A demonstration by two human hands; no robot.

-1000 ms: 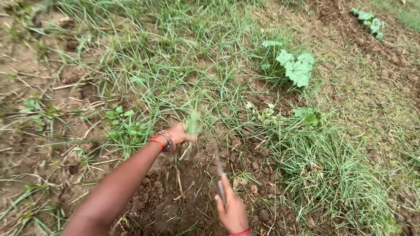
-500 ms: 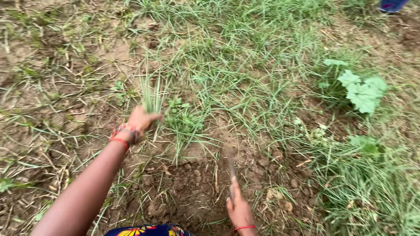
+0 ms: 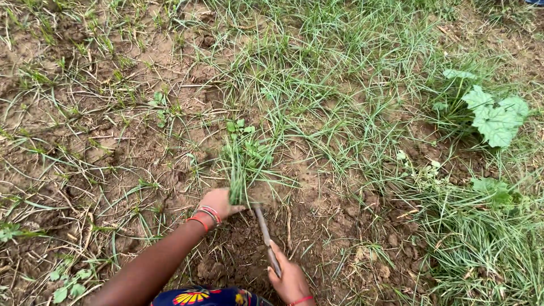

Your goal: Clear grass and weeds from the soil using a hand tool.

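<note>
Left hand [image 3: 218, 203] is clenching its fingers around the base of a grass tuft [image 3: 242, 164] growing in bare soil [image 3: 317, 226], while the right hand [image 3: 290, 280], just below the tuft, is gripping a slim digging tool [image 3: 265, 233] whose tip is touching the tuft's roots.

Single head view, looking steeply down and forward, close over soil [image 3: 85, 141] and grass [image 3: 351, 73].

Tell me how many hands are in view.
2. The left hand grips a grass tuft at centre; the right hand holds a digging tool at the bottom edge.
</note>
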